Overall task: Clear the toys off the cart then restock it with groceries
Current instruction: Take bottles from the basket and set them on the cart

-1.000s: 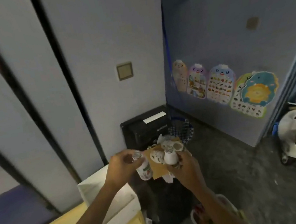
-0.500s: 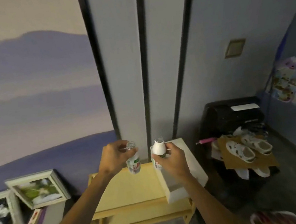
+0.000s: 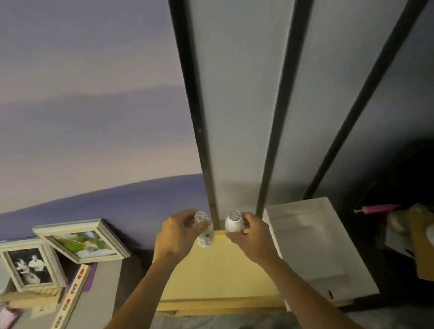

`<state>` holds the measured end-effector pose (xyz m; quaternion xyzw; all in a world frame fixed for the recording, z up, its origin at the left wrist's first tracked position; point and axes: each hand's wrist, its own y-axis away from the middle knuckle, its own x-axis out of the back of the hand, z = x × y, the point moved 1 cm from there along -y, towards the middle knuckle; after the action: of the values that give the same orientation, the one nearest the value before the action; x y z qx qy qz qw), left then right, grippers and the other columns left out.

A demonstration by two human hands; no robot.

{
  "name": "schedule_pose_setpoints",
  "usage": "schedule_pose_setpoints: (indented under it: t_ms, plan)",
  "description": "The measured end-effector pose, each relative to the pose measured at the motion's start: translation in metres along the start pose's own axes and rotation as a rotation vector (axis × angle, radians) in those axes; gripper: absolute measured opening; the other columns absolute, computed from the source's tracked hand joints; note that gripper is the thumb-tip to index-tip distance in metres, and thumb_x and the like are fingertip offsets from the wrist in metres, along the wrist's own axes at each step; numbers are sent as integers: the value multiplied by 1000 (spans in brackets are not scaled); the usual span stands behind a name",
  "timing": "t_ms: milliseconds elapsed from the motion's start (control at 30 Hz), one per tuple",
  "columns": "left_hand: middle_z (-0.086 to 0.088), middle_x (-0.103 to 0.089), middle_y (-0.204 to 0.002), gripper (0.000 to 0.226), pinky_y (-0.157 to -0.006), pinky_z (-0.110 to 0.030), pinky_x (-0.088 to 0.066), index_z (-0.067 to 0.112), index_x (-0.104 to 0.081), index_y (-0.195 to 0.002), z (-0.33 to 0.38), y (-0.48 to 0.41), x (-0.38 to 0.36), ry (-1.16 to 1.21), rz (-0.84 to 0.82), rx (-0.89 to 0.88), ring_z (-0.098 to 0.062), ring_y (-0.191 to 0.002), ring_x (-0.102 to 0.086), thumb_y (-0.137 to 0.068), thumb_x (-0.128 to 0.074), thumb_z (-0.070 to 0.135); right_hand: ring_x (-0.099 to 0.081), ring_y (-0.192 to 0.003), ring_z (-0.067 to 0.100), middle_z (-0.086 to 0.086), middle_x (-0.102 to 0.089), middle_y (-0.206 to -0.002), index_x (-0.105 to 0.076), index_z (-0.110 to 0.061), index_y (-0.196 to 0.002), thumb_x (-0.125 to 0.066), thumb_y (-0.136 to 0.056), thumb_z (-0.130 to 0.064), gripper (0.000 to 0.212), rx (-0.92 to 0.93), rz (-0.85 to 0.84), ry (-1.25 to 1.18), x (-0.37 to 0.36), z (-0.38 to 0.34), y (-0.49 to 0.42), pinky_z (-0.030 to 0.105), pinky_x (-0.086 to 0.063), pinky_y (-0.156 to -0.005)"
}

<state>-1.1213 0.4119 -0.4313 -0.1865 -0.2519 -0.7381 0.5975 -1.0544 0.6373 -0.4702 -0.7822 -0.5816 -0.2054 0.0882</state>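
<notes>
**op_remote:** Head cam check, what have I got? My left hand is wrapped round a small white plastic drink bottle with a foil lid and red-green label, and my right hand is closed on a plain white foil-topped bottle. Both sit upright, side by side, over the far edge of the pale yellow wooden cart top.

**shelfwatch:** Looks right. I'd guess they're light and stiff-ish, though thin plastic dents if squeezed. Foil tops seem fragile, so grip the waist, not the lid. White flat box sits just right of the cart; framed photos lean well left.

**op_remote:** Cool, narrow bases could tip, I'd set them down gently.
</notes>
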Motion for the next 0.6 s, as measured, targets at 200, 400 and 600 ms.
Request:
schedule_pose_setpoints:
  t_ms: [200, 400, 600]
  plan:
    - [23, -77, -90, 21, -80, -17, -56, 28, -80, -101, -39, -32, -32, 9, -35, 57, 13, -88, -70, -84, -92, 30, -67, -96, 5, -10, -71, -107, -67, -24, -117, -91, -79, -33, 46, -82, -19, 92, -56, 47, -23, 28, -58, -83]
    - [25, -78, -93, 22, -88, -34, -61, 31, -80, -100, -73, -60, -83, 53, -159, 55, 4, -92, -73, -82, -92, 25, -67, -117, 11, -6, -71, -127, -64, -23, -130, -90, -84, -28, 54, -197, 68, 121, -78, 96, -35, 34, -60, -100]
    - [21, -78, -96, 30, -81, -37, -60, 32, -79, -105, -87, -75, -139, 59, -215, 35, 0, -92, -73, -79, -86, 43, -61, -134, 21, 4, -67, -142, -61, -14, -140, -85, -89, -15, 56, -268, 184, 130, -76, 130, -39, 28, -48, -109]
